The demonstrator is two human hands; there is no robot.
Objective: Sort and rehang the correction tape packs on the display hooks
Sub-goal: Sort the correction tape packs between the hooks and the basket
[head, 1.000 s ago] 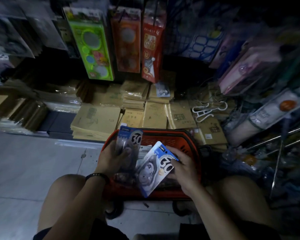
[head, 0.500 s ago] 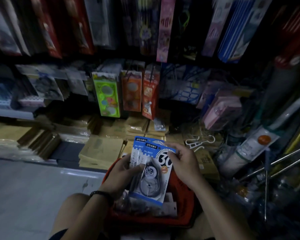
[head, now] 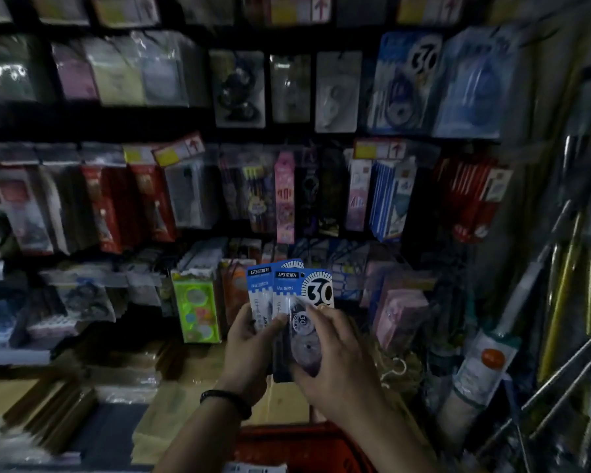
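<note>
— Both hands are holding up a pair of overlapped blue-and-white carded correction tape packs [head: 289, 302] printed with a big "30". What is each one doing?

— Gripping from the left, the left hand [head: 248, 349], with a dark band [head: 226, 401] at the wrist, is pinching the packs' lower edge with thumb on the front. Meanwhile the right hand [head: 335, 367] is closing its fingers over the front pack's clear blister.

— And where are the packs sitting?

— They are standing upright, above a red plastic basket [head: 287, 445], just right of a hanging lime-green card [head: 197, 308]. A matching blue "30" pack [head: 405, 83] is hanging on the top row of the dim display wall, well apart.
</note>
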